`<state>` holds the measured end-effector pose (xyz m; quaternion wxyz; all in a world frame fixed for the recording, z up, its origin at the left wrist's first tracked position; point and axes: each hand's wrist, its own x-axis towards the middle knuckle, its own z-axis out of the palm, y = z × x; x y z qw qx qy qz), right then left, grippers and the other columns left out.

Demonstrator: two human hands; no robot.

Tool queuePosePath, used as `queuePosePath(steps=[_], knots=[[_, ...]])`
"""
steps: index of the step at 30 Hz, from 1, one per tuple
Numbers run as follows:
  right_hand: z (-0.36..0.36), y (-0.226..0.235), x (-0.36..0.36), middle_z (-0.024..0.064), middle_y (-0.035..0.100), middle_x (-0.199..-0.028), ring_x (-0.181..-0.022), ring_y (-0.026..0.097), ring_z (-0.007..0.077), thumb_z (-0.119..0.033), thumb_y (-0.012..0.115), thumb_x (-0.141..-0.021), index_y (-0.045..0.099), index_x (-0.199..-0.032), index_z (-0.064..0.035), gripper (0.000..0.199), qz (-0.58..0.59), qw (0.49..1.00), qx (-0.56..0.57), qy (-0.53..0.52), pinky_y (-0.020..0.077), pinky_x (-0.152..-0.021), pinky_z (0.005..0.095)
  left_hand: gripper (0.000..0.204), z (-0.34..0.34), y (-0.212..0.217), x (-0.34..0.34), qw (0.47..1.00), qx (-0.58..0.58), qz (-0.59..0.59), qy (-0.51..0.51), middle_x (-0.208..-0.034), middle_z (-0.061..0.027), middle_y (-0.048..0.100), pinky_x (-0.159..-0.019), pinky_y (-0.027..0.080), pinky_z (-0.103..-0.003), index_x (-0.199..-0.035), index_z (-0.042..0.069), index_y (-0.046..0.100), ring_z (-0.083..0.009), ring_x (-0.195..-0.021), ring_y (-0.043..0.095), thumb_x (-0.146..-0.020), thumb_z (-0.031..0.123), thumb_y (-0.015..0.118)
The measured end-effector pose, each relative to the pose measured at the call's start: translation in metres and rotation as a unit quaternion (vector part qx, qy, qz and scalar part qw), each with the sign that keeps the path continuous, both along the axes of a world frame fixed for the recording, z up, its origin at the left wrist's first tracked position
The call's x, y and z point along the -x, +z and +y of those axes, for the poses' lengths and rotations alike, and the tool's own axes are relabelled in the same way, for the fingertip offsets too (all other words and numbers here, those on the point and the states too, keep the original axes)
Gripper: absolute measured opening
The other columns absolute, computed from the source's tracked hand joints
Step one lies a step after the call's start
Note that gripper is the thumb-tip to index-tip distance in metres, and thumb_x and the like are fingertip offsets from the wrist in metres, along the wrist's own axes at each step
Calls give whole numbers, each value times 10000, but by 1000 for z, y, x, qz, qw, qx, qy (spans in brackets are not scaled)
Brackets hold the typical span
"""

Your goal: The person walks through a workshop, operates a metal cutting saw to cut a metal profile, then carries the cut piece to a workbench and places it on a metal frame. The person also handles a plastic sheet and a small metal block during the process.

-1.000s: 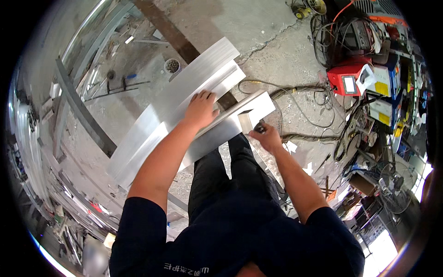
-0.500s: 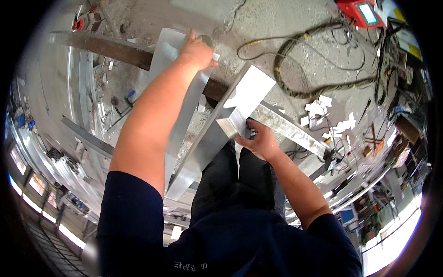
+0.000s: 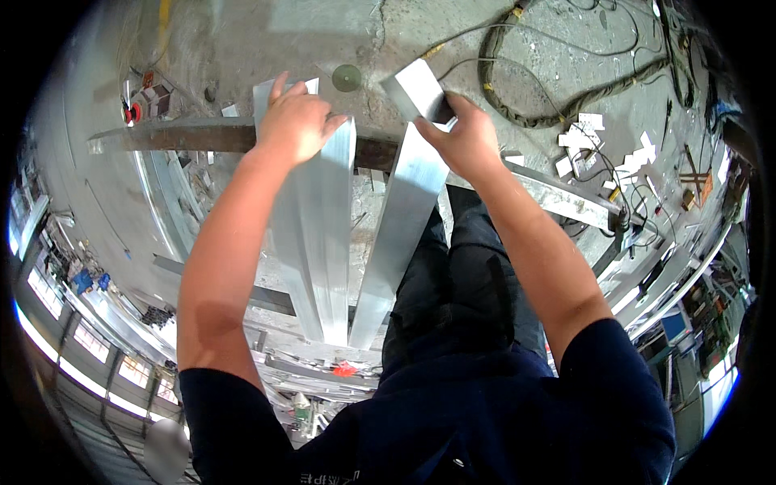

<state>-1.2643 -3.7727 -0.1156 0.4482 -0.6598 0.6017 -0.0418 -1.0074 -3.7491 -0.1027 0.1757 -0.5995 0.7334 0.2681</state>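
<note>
My left hand (image 3: 295, 125) rests over the far end of a long silver metal profile (image 3: 311, 218), its fingers apart and its thumb stretched to the right. My right hand (image 3: 469, 133) grips a short silver metal angle piece (image 3: 420, 85), held between thumb and fingers. That piece is over the far end of a second long metal profile (image 3: 404, 194), which slants beside the first with a gap between them. Whether the piece touches that profile, I cannot tell.
A rusty beam (image 3: 186, 135) runs crosswise under the profiles, and a pale metal bar (image 3: 558, 194) continues to the right. Cables (image 3: 550, 117) loop over the concrete floor. White scraps (image 3: 582, 145) lie at the right; a round green disc (image 3: 347, 78) lies beyond my left hand.
My right hand has carried the angle piece away from my body to the second profile's far end. My left hand has moved slightly left in view. The view itself has shifted.
</note>
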Motion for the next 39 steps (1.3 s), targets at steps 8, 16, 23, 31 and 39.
queuePosePath(steps=[8, 16, 23, 31, 39], knots=[[23, -53, -84, 120, 631, -1106, -1108, 554, 271, -186, 571, -793, 630, -1084, -46, 328, 120, 947, 29, 297, 341, -1029, 422, 189, 16, 53, -17, 992, 74, 91, -43, -841, -65, 648, -1046, 292, -455, -878, 39, 693, -243, -946, 533, -802, 210, 669], [93, -103, -110, 101, 599, -1140, -1093, 556, 275, -134, 538, -850, 587, -1147, -45, 314, 68, 942, 25, 327, 434, -934, 379, 245, 16, 64, -16, 991, 71, 101, -58, -928, -74, 635, -984, 330, -440, -952, 28, 658, -276, -978, 518, -734, 132, 697], [97, -123, -113, 96, 555, -1217, -1181, 500, 264, -143, 535, -858, 579, -1156, -52, 315, 31, 940, 84, 330, 385, -1005, 446, 245, 13, 56, -13, 993, 63, 78, -67, -933, -84, 628, -979, 333, -440, -972, 30, 656, -284, -987, 516, -748, 126, 684], [45, -49, -7, 130, 388, -1412, -1380, 271, 290, -247, 631, -845, 451, -1324, -68, 542, 65, 943, 170, 280, 152, -1165, 470, 234, 12, 4, -11, 995, 54, 72, -46, -931, -69, 645, -997, 330, -430, -981, 60, 669, -269, -1025, 514, -768, 156, 666], [42, -64, 40, 194, 378, -1389, -1251, 435, 349, -448, 686, -813, 366, -1376, -19, 777, -8, 993, -32, -117, 393, -1019, 423, 256, 10, -47, -10, 999, 27, 16, -9, -1004, -63, 647, -1034, 302, -436, -1041, 79, 659, -258, -1078, 502, -807, 182, 638]])
